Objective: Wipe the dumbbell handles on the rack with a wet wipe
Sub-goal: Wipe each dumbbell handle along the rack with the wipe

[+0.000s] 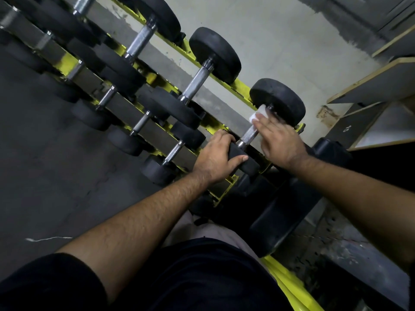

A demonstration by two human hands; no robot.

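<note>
We look down on a dark grey rubber gym floor (45, 176) on the left, which gives way to a pale concrete wall (280, 41) behind the equipment. A yellow-painted steel dumbbell rack (224, 83) runs in tiers from the upper left toward the lower right, carrying rows of black rubber-headed dumbbells with knurled chrome handles. Along the top tier we see one such dumbbell (141, 39), then another (197, 81) just beside it.

Further right, our left hand (216, 157) grasps the near black rubber head (243, 159) of the last dumbbell on the top tier, fingers curled over it and the thumb lying along its face. That dumbbell's knurled chrome handle (248, 136) runs up between our two hands to its far rubber head (278, 101). Our right hand (279, 140) holds a white wet wipe (258, 114) against the upper end of this handle, close to the far head; the fingers lie over the wipe, and we cannot tell how far they wrap round the bar.

To the right of that stand large black dumbbells (292, 205) on the floor, and beyond them a grey plywood-edged box (370, 86) marked with a white number.
</note>
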